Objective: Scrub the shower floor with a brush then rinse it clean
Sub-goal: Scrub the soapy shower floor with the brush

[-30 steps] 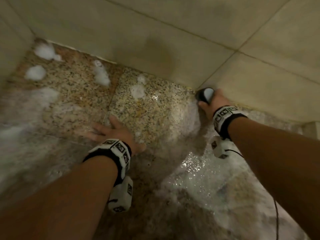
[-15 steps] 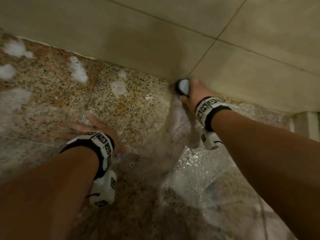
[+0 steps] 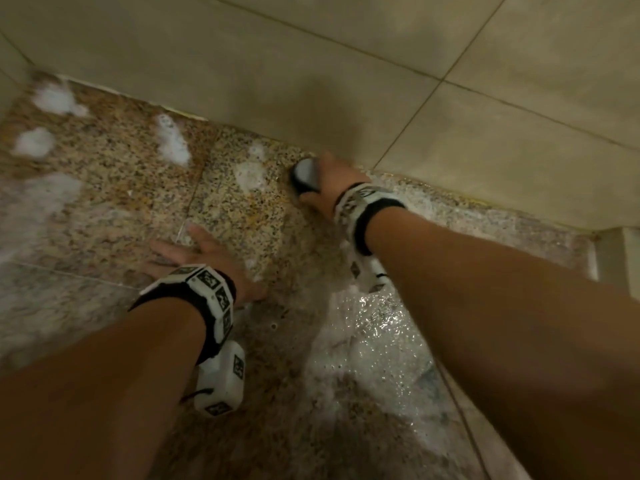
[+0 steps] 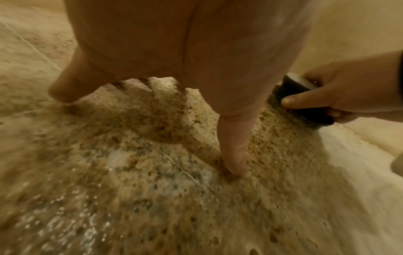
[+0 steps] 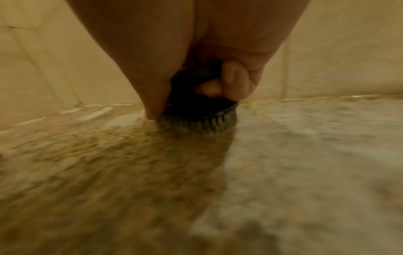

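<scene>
My right hand (image 3: 329, 188) grips a small dark scrub brush (image 3: 305, 174) and holds it bristles-down on the speckled granite shower floor (image 3: 114, 168), close to the foot of the tiled wall. In the right wrist view the brush (image 5: 200, 112) sits flat on the wet stone with my fingers curled over its top. The left wrist view shows the brush (image 4: 298, 100) and the right hand (image 4: 340, 93) at the right. My left hand (image 3: 197, 251) lies flat on the floor with fingers spread, to the left of and nearer than the brush; in its wrist view the left hand (image 4: 196, 69) props on its fingertips (image 4: 235, 163).
White foam patches (image 3: 173, 140) dot the floor at the far left and along the wall base. A foamy, glistening wet film (image 3: 374, 341) covers the floor under my right arm. The beige tiled wall (image 3: 346, 64) closes off the far side, with a raised step (image 3: 616, 251) at the right.
My right hand has moved the brush leftwards along the foot of the wall onto the speckled tile. My left hand has stayed flat on the floor.
</scene>
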Action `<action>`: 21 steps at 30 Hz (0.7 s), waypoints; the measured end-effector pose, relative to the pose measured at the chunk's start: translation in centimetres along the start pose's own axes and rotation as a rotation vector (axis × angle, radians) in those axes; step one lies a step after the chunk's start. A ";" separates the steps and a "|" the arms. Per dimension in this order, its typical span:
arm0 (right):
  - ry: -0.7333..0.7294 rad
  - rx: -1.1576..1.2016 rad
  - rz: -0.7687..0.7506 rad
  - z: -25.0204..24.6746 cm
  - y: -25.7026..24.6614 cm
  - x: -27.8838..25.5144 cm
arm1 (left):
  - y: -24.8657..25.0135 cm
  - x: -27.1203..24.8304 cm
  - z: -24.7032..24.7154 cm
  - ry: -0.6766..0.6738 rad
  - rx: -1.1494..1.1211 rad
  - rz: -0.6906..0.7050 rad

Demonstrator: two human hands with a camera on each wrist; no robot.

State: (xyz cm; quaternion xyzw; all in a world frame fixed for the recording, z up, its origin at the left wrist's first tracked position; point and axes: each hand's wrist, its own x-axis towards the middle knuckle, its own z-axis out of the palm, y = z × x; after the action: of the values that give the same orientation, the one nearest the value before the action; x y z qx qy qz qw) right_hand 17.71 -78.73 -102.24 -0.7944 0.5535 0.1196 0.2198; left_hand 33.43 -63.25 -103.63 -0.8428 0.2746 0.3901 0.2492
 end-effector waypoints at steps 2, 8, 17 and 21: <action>-0.027 -0.052 -0.038 0.1 -1.5 0.4 | -0.4 0.1 -0.4 -0.029 -0.010 0.017; 0.138 -0.062 0.161 -2.0 8.6 -3.1 | -2.3 -0.7 -2.2 -0.040 -0.100 0.040; 0.193 -0.192 0.343 -1.0 12.4 -5.8 | -2.6 1.1 -2.4 0.067 -0.147 -0.036; 0.229 -0.075 0.108 0.2 4.1 -2.3 | -2.4 4.4 -1.6 -0.009 -0.149 -0.035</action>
State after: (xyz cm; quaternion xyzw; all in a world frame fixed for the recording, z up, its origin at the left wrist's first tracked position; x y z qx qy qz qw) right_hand 13.03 -77.93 -102.27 -0.7795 0.6121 0.0604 0.1188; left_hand 38.23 -63.70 -105.79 -0.8620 0.2288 0.4086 0.1938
